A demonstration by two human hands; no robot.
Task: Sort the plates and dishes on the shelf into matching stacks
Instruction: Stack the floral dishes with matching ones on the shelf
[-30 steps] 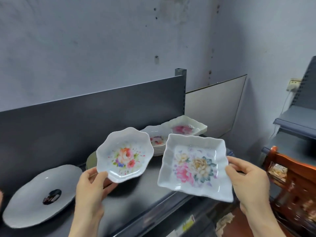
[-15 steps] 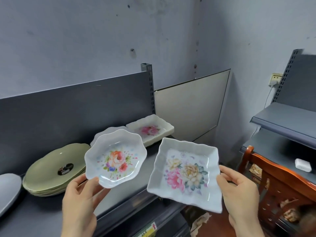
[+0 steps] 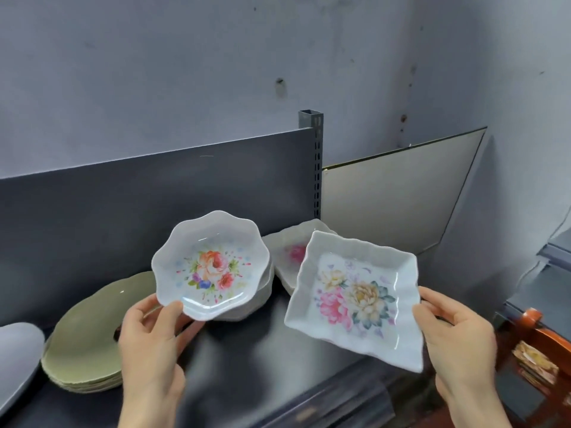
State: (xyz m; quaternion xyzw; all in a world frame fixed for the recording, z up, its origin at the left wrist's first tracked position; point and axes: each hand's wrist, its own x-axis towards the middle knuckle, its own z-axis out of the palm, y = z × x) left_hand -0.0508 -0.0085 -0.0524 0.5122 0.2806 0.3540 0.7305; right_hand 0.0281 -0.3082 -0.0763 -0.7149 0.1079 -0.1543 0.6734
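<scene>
Left hand [image 3: 148, 338] pinches scalloped floral dish [image 3: 211, 267] by its rim, just above its matching stack [image 3: 262, 291] on the shelf [image 3: 247, 366]. Right hand [image 3: 457, 341] grips square floral dish [image 3: 355, 301]; matching square stack [image 3: 287, 251] sits behind. Best lower each level, lobes and corners aligned.

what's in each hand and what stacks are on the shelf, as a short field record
left hand: fingers grip scalloped dish at its near rim
right hand: fingers grip square dish at its right edge
behind scalloped dish: scalloped stack on shelf
behind square dish: pink-flower dish on shelf
shelf left: green plates stacked, pale plate at frame edge
</scene>
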